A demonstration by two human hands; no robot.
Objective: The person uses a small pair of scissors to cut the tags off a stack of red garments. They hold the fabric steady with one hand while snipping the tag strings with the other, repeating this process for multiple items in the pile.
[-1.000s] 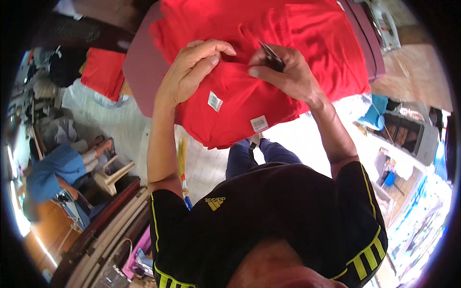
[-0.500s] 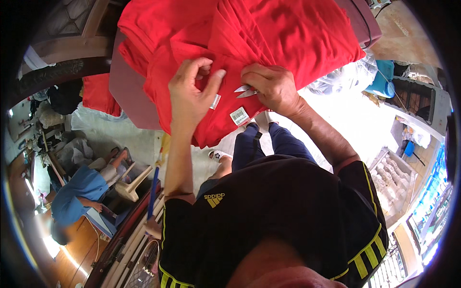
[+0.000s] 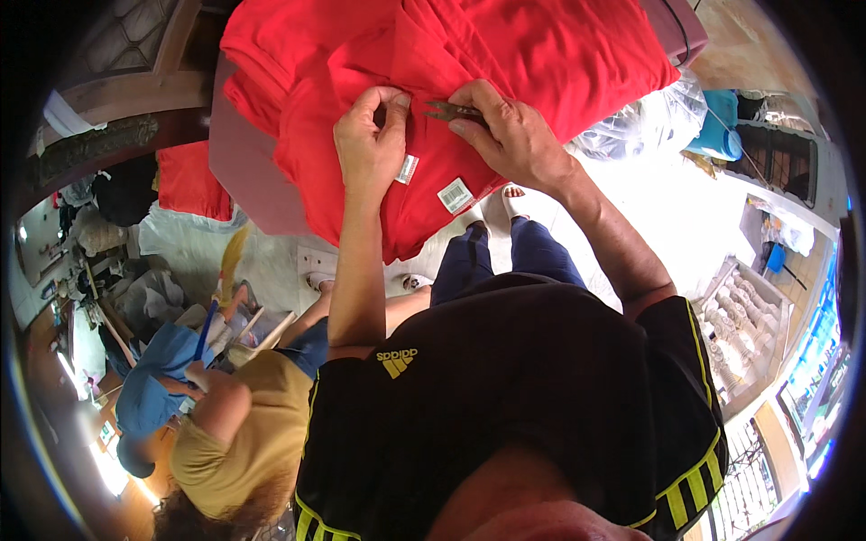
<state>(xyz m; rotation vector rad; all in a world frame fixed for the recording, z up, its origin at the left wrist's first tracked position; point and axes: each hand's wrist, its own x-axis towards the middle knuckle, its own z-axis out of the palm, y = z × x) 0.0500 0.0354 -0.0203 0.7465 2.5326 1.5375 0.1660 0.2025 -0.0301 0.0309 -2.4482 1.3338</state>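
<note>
The left hand (image 3: 372, 144) has its grip pinched at a fold of the red fabric (image 3: 532, 54), thumb and forefinger meeting at the cloth. The right hand (image 3: 519, 140) has its grip closed around small metal thread snips (image 3: 456, 111), whose pointed tips face the left hand's fingertips and stand just beside them, a little parted. The red fabric lies heaped in folds over a mauve table (image 3: 244, 180) and hangs over its near edge. A white label (image 3: 407, 169) shows on it just beside the left wrist, and a barcode label (image 3: 456, 196) sits farther right, close to the hanging edge.

A second red cloth (image 3: 192, 183) lies left of the table. To the right are a clear plastic bag (image 3: 642, 117) and a blue container (image 3: 719, 126). At the lower left, a person in a mustard shirt (image 3: 239, 433) holds a broom (image 3: 216, 293) upright, near another person in blue (image 3: 155, 388).
</note>
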